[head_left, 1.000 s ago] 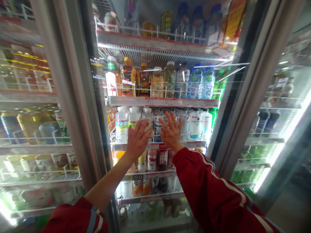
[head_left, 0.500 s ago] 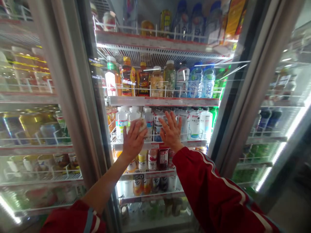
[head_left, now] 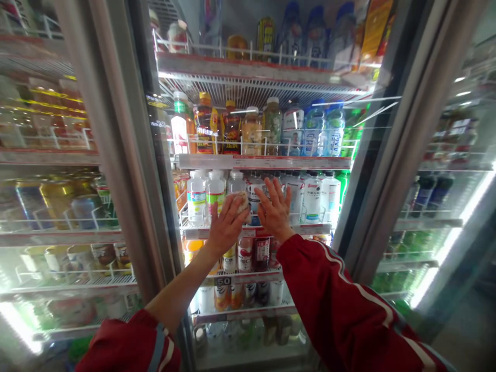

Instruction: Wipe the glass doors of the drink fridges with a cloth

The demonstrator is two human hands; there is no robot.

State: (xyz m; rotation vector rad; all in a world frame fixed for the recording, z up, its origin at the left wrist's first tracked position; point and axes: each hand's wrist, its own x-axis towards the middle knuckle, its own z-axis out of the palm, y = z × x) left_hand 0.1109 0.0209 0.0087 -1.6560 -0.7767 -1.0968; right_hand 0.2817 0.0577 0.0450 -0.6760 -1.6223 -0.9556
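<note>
A crumpled pale cloth (head_left: pixel 243 205) is under the fingers of my left hand (head_left: pixel 226 223), which presses it against the glass door of a drinks fridge. Just to its right, my right hand (head_left: pixel 274 209) rests on the glass with fingers spread, holding nothing. Behind both hands, through the pane, stand clear bottles with white caps (head_left: pixel 197 194) and white-labelled bottles (head_left: pixel 312 196) on a shelf. My palms are turned away, so part of the cloth is hidden.
Metal door frames (head_left: pixel 112 134) border the pane on the left and on the right (head_left: pixel 391 165). More shelves of bottles (head_left: pixel 232 129) rise above, with cans (head_left: pixel 58 201) behind the left door. Bright light strips (head_left: pixel 453 243) shine at the right.
My left hand has slid right with the cloth, closer to my right hand. My right hand stays nearly in place.
</note>
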